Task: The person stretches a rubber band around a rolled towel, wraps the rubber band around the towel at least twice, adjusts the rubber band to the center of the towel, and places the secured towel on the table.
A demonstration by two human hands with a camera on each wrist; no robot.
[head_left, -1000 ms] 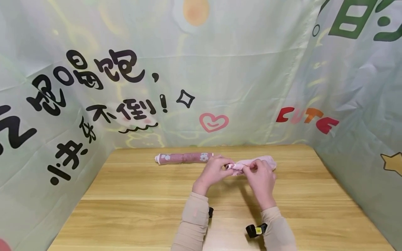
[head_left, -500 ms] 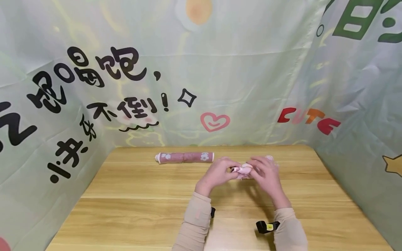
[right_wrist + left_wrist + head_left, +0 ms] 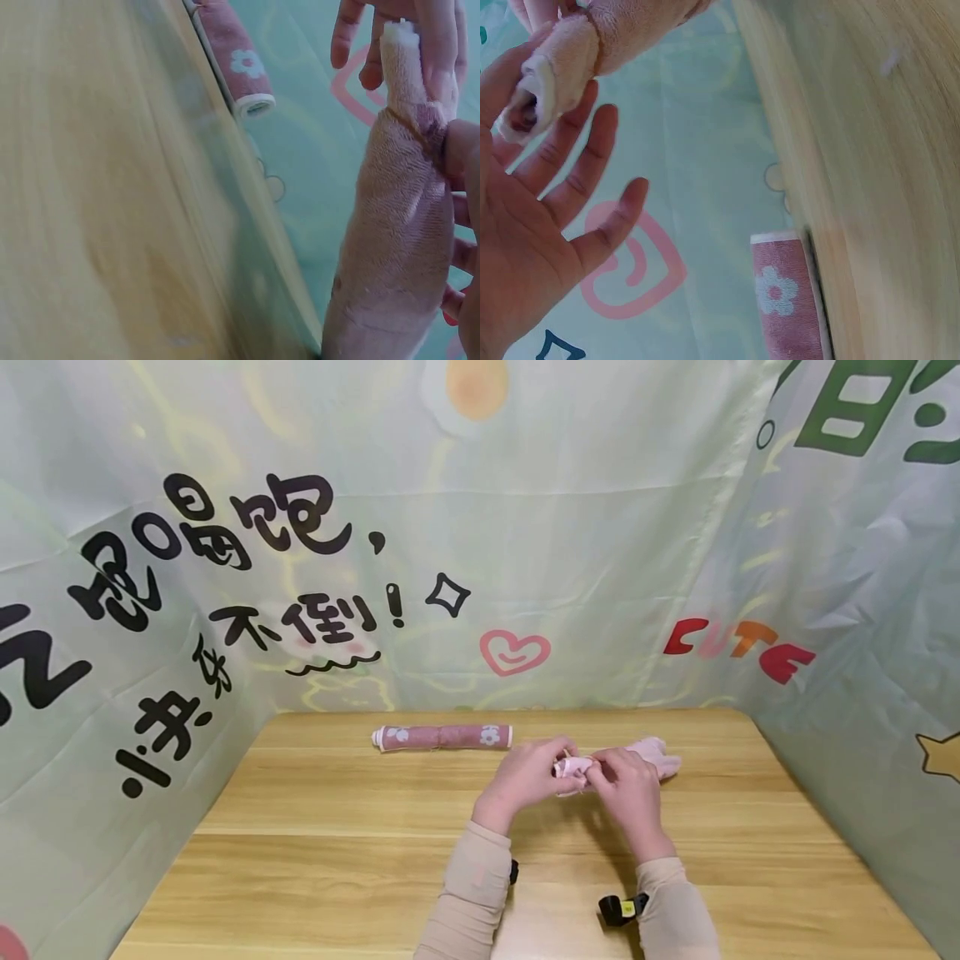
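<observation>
A pale pink rolled towel (image 3: 654, 753) is held between both hands above the table. My left hand (image 3: 525, 772) pinches its narrow end between thumb and forefinger; in the left wrist view the other fingers spread away from it. My right hand (image 3: 628, 783) grips the roll farther along, its thumb pressing beside a thin brownish band (image 3: 409, 126) that circles the towel. White edging shows at the narrow end, and the roll widens beyond the band in the right wrist view. Part of the towel is hidden behind the right hand in the head view.
A darker pink towel roll (image 3: 450, 737) with pale flowers lies tied near the back edge of the wooden table (image 3: 337, 860). Printed cloth walls (image 3: 600, 552) stand behind the table and along both sides.
Both hands have shifted slightly right with the towel. The right hand lifted and spread around the band, then came back to a close grip on the roll.
</observation>
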